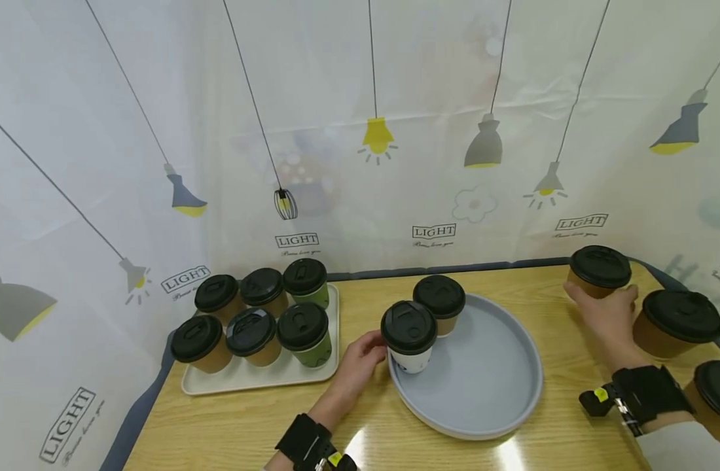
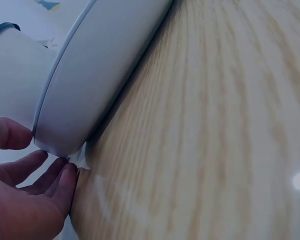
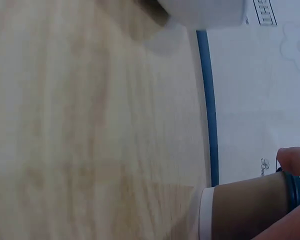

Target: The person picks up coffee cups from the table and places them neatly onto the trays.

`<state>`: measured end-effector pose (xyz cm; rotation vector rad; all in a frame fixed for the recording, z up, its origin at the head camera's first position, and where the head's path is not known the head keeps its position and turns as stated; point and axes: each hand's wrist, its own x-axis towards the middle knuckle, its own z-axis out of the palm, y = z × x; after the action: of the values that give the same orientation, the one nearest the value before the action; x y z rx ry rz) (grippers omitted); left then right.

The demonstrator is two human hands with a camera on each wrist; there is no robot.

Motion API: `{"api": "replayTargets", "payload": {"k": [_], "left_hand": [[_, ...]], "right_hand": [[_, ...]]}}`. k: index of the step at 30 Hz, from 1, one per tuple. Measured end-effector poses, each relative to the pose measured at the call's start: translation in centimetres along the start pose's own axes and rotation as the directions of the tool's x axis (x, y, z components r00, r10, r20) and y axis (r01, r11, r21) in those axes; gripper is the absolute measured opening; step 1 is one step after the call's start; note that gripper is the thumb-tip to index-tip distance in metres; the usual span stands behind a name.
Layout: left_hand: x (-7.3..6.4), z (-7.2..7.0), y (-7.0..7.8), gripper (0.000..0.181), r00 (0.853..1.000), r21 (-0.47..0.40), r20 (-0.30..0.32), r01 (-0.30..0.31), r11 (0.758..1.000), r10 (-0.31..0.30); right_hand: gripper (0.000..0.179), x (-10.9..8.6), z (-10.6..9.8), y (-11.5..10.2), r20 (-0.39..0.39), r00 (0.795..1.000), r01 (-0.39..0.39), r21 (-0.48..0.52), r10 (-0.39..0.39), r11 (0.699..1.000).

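My right hand (image 1: 609,317) grips a brown paper coffee cup (image 1: 599,266) with a black lid, at the back right of the table. In the right wrist view that cup (image 3: 247,207) has its pale base close to the wood, and my fingers are up by the lid. My left hand (image 1: 357,363) is at the left edge of a round grey tray (image 1: 484,392), its fingertips right at the rim beside a white cup (image 1: 410,333) with a black lid. Behind the white cup a brown cup (image 1: 441,302) also stands on the tray.
To the left, a cream rectangular tray (image 1: 260,387) bears several lidded cups, brown and green. Two more brown cups, one larger-looking (image 1: 678,320) and one cut by the frame (image 1: 719,392), stand beside my right arm. A lamp-printed curtain (image 1: 348,196) rises behind the table.
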<state>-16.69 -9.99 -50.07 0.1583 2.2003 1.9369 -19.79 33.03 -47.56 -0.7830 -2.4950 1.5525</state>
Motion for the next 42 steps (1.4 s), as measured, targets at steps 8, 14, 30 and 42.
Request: {"api": "replayTargets", "payload": {"k": [8,14,30,42], "left_hand": [[0.1,0.1,-0.2,0.038,1.0,0.007,0.006,0.006,1.0,-0.006],[0.1,0.2,-0.1,0.038,1.0,0.022,0.021,0.02,1.0,-0.021],[0.2,0.0,-0.2,0.039,1.0,0.031,0.027,0.0,1.0,-0.001],[0.2,-0.2,-0.5,0.037,1.0,0.068,0.014,0.003,0.998,-0.004]], "right_hand": [[0.123,1.0,0.5,-0.2,-0.063,0.998,-0.022,0.059,0.026,0.998],[0.121,1.9,0.8,-0.2,-0.152,0.986,-0.05,0.08,0.062,0.996],[0.114,2.3,0.0,-0.8,-0.121,0.991,-0.04,0.142,0.057,0.989],[0.108,-0.5,0.2,-2.0,-0.044,0.979,0.2,-0.002,-0.2,0.98]]}}
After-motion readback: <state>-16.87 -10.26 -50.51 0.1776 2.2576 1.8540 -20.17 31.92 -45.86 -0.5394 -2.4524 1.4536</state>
